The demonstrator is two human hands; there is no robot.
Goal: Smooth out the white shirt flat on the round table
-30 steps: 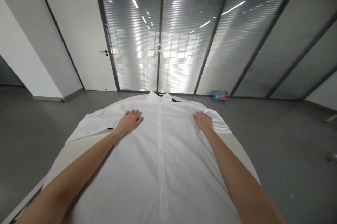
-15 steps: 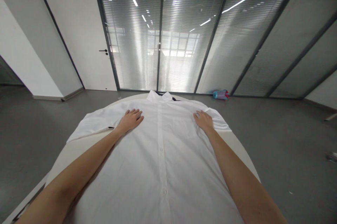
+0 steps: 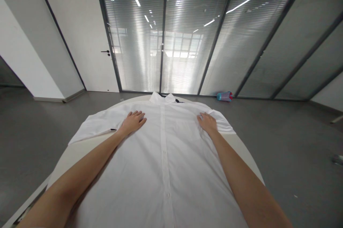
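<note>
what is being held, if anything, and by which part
Nothing appears held: the left hand and right hand rest on the upper part of the white cloth button-front shirt.

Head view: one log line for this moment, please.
left hand: flat on white button-front fabric shirt | right hand: on shirt | shirt: spread front-up on pale curved-edge table
</note>
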